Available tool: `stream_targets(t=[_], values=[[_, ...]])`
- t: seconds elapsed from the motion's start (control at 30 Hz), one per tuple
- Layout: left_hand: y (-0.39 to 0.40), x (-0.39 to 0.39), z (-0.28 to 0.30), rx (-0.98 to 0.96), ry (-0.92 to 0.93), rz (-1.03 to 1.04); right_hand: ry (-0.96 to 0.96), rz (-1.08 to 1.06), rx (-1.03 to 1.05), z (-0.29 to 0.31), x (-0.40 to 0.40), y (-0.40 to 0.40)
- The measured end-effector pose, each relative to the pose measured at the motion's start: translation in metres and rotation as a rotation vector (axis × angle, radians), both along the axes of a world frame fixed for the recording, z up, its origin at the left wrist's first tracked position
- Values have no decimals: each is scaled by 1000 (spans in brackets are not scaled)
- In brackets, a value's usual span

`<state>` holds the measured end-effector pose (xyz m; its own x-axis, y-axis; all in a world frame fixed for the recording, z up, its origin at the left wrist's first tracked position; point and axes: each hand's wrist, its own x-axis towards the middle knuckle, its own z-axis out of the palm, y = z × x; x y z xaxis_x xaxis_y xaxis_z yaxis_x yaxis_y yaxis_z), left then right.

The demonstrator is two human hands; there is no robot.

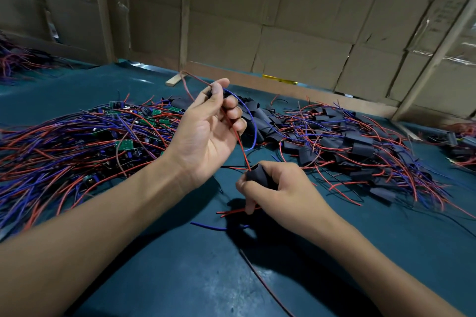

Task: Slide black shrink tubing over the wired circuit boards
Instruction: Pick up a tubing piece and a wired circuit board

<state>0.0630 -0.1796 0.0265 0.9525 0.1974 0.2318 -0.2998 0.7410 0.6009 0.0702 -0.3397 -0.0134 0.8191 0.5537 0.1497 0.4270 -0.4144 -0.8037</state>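
Between a heap of bare wired boards (77, 136) at nine o'clock and sleeved ones (360, 147) at three, the right hand (280, 188) grips black tubing (257, 175), its mouth pointing toward eleven o'clock, while the left hand (206, 131) pinches the red wire (240, 147) and, seemingly, a dark piece.

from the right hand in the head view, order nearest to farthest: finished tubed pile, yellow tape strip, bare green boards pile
From the right hand:
1. finished tubed pile, just beyond it to the right
2. bare green boards pile, across on the left
3. yellow tape strip, at the far table edge
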Motion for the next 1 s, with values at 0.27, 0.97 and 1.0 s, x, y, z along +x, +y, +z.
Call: stream_targets(t=[0.27,0.97,1.0], values=[[-4,-1,-3,-16,-16,-95,-159,-153,-64,5,3,-4],[-12,-2,-17,768,-41,-11,-432,-216,1,13,14,-20],[-12,-2,-17,765,-39,-5,-474,-218,-23,13,13,-20]])
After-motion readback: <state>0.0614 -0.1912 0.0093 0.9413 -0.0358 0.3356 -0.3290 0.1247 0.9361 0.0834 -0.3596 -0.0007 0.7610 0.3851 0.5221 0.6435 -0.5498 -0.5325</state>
